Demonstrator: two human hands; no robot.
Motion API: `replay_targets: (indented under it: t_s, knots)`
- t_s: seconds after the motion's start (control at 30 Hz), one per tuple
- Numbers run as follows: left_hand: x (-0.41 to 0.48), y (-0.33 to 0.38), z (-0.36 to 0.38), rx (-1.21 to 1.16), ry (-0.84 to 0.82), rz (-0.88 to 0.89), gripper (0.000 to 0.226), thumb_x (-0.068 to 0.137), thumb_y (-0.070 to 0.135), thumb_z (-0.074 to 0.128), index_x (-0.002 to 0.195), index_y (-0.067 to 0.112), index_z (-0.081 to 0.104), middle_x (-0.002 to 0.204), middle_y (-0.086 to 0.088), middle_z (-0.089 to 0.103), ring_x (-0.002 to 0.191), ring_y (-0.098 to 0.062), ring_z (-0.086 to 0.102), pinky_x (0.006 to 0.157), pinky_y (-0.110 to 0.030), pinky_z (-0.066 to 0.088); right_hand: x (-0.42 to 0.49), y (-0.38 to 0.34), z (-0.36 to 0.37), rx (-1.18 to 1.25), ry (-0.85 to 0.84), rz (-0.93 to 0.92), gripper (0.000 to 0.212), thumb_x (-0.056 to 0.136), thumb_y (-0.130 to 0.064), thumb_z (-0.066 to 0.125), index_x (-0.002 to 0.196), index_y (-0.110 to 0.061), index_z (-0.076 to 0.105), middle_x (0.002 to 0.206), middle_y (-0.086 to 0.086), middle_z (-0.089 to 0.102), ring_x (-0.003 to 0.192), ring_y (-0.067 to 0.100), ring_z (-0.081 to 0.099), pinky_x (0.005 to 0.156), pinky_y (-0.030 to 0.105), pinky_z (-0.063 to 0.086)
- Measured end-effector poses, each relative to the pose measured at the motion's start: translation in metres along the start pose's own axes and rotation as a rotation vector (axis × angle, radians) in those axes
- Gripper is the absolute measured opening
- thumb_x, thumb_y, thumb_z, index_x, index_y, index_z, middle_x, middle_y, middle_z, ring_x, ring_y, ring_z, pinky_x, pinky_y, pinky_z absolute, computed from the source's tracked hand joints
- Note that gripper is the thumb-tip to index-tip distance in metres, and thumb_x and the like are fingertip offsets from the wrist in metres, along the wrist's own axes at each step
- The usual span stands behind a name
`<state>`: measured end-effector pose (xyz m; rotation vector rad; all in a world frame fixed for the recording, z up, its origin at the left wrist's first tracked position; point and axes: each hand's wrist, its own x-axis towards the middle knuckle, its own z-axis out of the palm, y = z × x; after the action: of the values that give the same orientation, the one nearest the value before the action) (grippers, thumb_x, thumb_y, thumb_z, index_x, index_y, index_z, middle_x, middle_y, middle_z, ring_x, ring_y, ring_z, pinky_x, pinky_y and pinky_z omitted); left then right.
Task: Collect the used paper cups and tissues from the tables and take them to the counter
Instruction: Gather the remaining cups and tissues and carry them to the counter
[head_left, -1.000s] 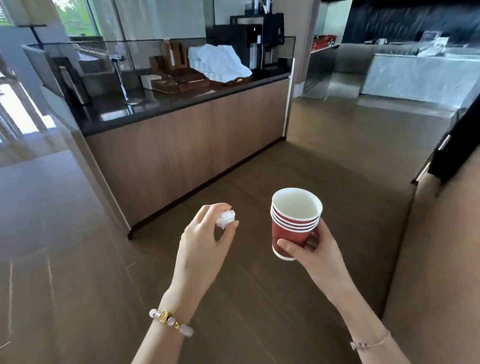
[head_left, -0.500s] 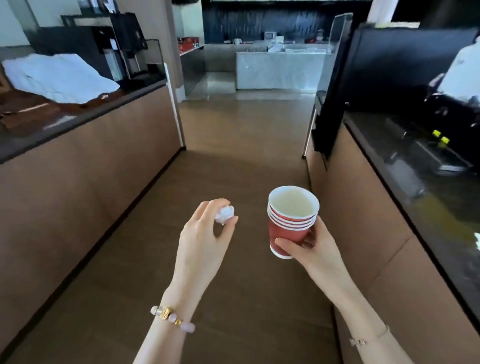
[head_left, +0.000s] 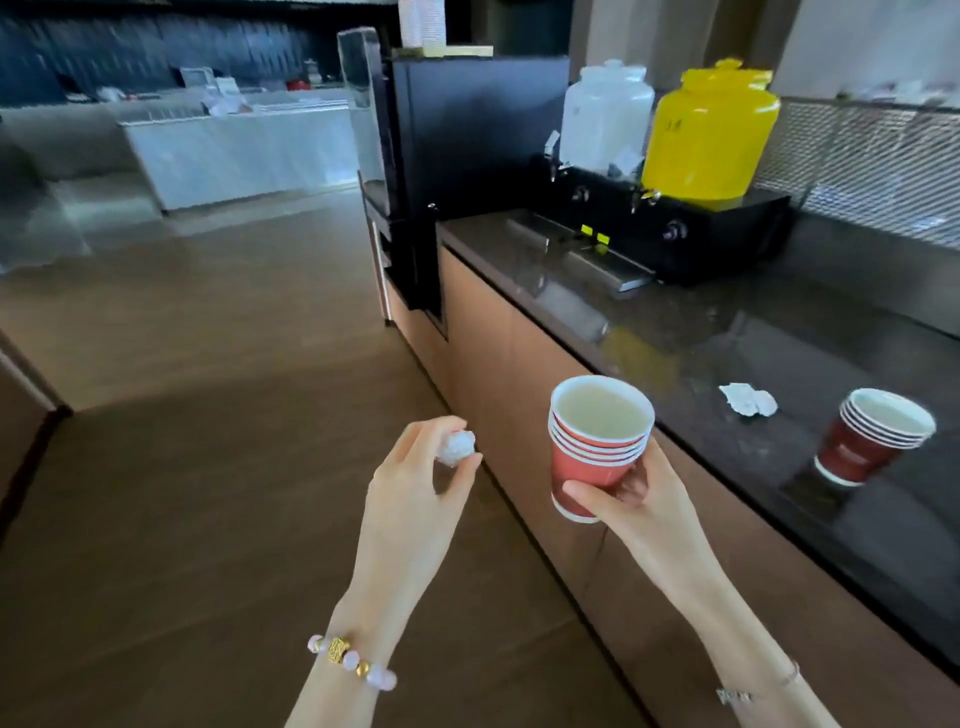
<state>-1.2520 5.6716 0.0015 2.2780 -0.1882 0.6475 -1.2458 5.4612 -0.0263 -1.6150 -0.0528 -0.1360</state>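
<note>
Paper cups and tissues sit both on the dark counter at right and in the person's hands. Largest on that counter are a yellow dispenser and a clear dispenser at the back. Nearer, a stack of red cups stands upright beside a crumpled tissue. The right hand is wrapped around a second nested cup stack, held just off the counter's edge. The left hand pinches a balled tissue in its fingertips above the floor.
</note>
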Motion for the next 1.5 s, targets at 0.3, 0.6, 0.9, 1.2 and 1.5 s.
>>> replay_targets:
  t_s: [0.3, 0.6, 0.9, 1.2, 1.5]
  knots:
    - [0.089, 0.020, 0.104, -0.133, -0.220, 0.192, 0.028, 0.079, 0.016, 0.072, 0.105, 0.018, 0.063, 0.103, 0.007, 0.063, 0.085, -0.002, 0.057, 0.077, -0.001, 0.041, 0.059, 0.024, -0.070, 0.007, 0.319, 0.004, 0.061, 0.067, -0.005, 0.080, 0.115, -0.032, 0.054, 0.102, -0.020, 0.070, 0.096, 0.000, 0.067, 0.071, 0.010, 0.050]
    - [0.155, 0.048, 0.207, -0.216, -0.407, 0.312, 0.028, 0.081, 0.021, 0.070, 0.106, 0.021, 0.060, 0.105, 0.012, 0.059, 0.087, -0.001, 0.053, 0.076, -0.007, 0.038, 0.096, 0.034, -0.132, -0.052, 0.552, 0.044, 0.069, 0.065, -0.015, 0.083, 0.123, -0.033, 0.051, 0.108, -0.017, 0.068, 0.100, -0.001, 0.064, 0.076, 0.012, 0.052]
    - [0.177, 0.059, 0.288, -0.322, -0.556, 0.401, 0.025, 0.079, 0.016, 0.072, 0.100, 0.022, 0.059, 0.101, 0.013, 0.045, 0.085, 0.006, 0.043, 0.069, 0.000, 0.035, 0.096, 0.040, -0.155, -0.108, 0.762, 0.085, 0.070, 0.068, -0.010, 0.082, 0.122, -0.041, 0.049, 0.105, -0.027, 0.067, 0.098, -0.006, 0.063, 0.072, 0.006, 0.048]
    - [0.199, 0.045, 0.365, -0.373, -0.784, 0.380, 0.028, 0.080, 0.015, 0.070, 0.105, 0.021, 0.059, 0.100, 0.009, 0.052, 0.084, -0.008, 0.052, 0.074, -0.024, 0.041, 0.105, 0.041, -0.155, -0.148, 0.974, 0.128, 0.065, 0.066, -0.012, 0.083, 0.117, -0.040, 0.053, 0.105, -0.023, 0.068, 0.097, -0.005, 0.064, 0.074, 0.007, 0.048]
    - [0.216, 0.047, 0.425, -0.353, -0.901, 0.414, 0.027, 0.078, 0.013, 0.070, 0.102, 0.018, 0.059, 0.099, 0.006, 0.055, 0.086, -0.012, 0.054, 0.069, -0.018, 0.034, 0.111, 0.041, -0.150, -0.179, 1.138, 0.161, 0.062, 0.063, -0.013, 0.084, 0.110, -0.042, 0.055, 0.103, -0.022, 0.069, 0.095, -0.003, 0.065, 0.074, 0.008, 0.048]
